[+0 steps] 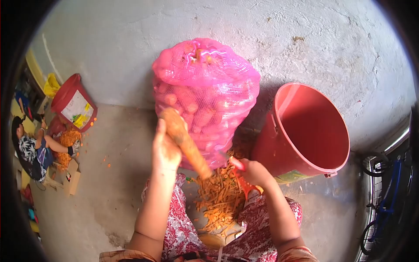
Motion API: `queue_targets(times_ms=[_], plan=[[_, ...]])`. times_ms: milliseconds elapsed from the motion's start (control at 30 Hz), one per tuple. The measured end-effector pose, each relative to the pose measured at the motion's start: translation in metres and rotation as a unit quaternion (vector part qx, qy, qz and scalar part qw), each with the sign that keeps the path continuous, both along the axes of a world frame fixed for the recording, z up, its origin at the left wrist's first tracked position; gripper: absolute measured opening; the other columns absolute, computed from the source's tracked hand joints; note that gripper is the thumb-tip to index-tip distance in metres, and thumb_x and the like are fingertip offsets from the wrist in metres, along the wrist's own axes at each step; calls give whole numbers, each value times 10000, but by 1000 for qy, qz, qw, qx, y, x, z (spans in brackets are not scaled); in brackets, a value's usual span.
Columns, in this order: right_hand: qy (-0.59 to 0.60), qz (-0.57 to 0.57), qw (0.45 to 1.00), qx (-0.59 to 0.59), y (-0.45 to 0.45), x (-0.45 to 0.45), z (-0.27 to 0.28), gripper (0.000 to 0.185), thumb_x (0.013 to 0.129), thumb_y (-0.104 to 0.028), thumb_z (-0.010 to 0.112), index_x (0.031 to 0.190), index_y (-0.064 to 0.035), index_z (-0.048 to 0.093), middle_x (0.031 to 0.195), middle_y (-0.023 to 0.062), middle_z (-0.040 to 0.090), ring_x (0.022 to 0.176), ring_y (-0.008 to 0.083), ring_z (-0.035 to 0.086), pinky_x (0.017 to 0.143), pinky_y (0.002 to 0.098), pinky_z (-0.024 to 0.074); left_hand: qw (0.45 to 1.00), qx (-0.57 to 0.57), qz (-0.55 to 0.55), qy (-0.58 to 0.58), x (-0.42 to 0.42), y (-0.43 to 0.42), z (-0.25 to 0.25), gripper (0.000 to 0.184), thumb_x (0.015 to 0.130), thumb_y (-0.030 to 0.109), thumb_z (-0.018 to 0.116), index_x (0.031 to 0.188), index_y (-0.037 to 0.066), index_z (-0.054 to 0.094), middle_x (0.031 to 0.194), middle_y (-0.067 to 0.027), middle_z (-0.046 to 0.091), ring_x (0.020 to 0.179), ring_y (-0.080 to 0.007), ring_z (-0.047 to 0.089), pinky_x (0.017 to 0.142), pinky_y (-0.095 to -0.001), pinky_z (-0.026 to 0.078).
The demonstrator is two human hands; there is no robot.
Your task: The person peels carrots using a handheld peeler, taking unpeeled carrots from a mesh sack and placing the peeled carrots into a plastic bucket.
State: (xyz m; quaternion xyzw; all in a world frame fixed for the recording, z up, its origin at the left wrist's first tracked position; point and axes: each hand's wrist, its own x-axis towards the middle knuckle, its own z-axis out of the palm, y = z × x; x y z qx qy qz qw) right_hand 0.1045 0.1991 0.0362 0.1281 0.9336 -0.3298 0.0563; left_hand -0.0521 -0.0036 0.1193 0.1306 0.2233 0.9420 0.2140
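My left hand [166,146] is wrapped round a long carrot [185,142], which slants down to the right in front of the pink mesh sack. My right hand [257,172] grips a small red-handled tool [236,163]. A blurred grey tip points up and left from it; whether it is a knife or a peeler I cannot tell. Tool and carrot are apart. Below both hands, orange carrot peelings [218,209] lie heaped on the floor between my patterned trouser legs. Carrots show through the mesh of the full pink sack [207,100].
A large red bucket [268,139] stands tilted in view to the right of the sack. At the far left, another person [32,146] sits beside an orange pile [67,142] and a second red bucket [65,98]. A blue bicycle [386,192] is at the right edge.
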Motion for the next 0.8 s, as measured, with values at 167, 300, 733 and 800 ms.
queue_targets(times_ms=[167,300,733,800], plan=[[9,-59,998,2,2,5,2,166,727,-130,504,846,-16,520,745,223,571,746,385,547,654,439,418,894,22,-87,-438,16,-6,-77,394,839,374,406,1022,28,442,954,-99,502,881,-227,516,798,-413,422],[16,-40,999,-6,0,2,-9,183,712,-124,520,857,-14,530,759,230,564,745,389,543,654,431,420,910,-4,-42,-413,20,-2,-84,343,802,404,358,910,106,490,829,-38,530,758,-196,529,809,-489,340],[10,-240,577,-781,-26,-15,-38,268,858,-218,385,1074,-80,466,988,137,579,614,181,566,521,265,468,966,115,-60,-225,36,24,-83,220,786,319,455,708,137,549,906,6,542,922,-193,480,891,-547,275],[27,-236,566,-790,-22,-14,-34,238,860,-222,391,1042,-97,480,994,112,582,657,165,560,509,244,449,961,135,-139,-195,41,25,-85,222,782,328,465,777,133,570,1047,-46,522,1041,-233,438,907,-544,274]])
